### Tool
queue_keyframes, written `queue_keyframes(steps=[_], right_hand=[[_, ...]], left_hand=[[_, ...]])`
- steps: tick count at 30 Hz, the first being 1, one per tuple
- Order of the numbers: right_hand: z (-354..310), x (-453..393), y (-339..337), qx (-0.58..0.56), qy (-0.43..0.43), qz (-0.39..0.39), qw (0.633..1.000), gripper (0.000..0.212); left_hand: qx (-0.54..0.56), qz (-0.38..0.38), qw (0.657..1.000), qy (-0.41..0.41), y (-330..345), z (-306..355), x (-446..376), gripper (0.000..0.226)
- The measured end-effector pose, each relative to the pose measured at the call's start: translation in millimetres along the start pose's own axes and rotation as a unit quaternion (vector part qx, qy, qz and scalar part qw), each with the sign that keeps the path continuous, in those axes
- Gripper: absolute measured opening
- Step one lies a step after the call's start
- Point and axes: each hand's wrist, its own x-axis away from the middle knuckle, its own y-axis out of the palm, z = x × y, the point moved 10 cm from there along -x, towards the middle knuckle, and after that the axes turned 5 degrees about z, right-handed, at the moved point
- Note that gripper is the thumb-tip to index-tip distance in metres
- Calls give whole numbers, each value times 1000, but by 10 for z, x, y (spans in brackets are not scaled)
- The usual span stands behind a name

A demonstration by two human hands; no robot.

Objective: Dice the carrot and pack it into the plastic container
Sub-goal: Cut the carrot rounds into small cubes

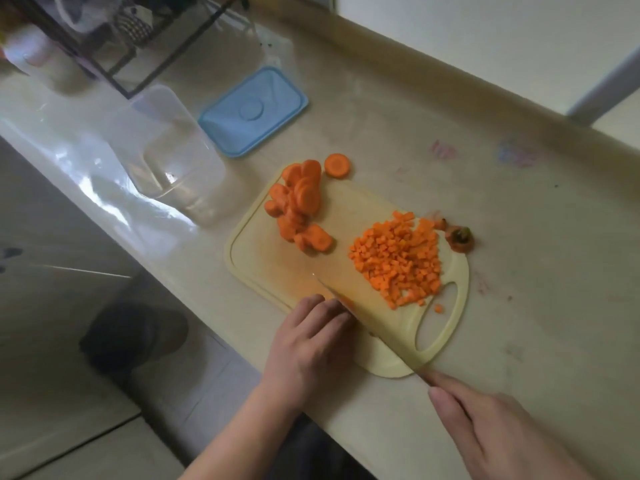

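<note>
the left hand (311,337) pins firm, roll-prone carrot slices (346,303) with curled fingers; the right hand's (485,427) grip clamps the knife (381,327); dice (398,261) look loose, light.

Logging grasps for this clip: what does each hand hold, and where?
Right hand grips the knife by its handle end. Left hand presses carrot pieces beside the blade.

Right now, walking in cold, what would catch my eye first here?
Probably the bright orange pile of diced carrot on the right of the pale cutting board, with uncut carrot slices heaped at its far left corner. Next, the knife the right hand holds, cutting beside the left hand.
</note>
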Motion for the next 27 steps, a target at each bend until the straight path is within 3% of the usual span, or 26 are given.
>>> queue_keyframes(steps=[2,10,17,22,27], right_hand=[[-9,-51,44,2,-8,-8,1000,98],[-72,20,-40,-65,8,-28,997,59],[3,122,5,-37,11,-39,999,78],[-46,67,78,-15,-1,-31,999,67],[-129,6,42,-69,-12,-27,997,58]], left_hand=[[-4,8,1000,0,-30,24,-25,23],[-12,37,999,3,-86,44,7,12],[12,33,999,5,-72,38,21,17],[22,33,999,0,-82,23,4,14],[20,44,999,2,-115,36,17,11]])
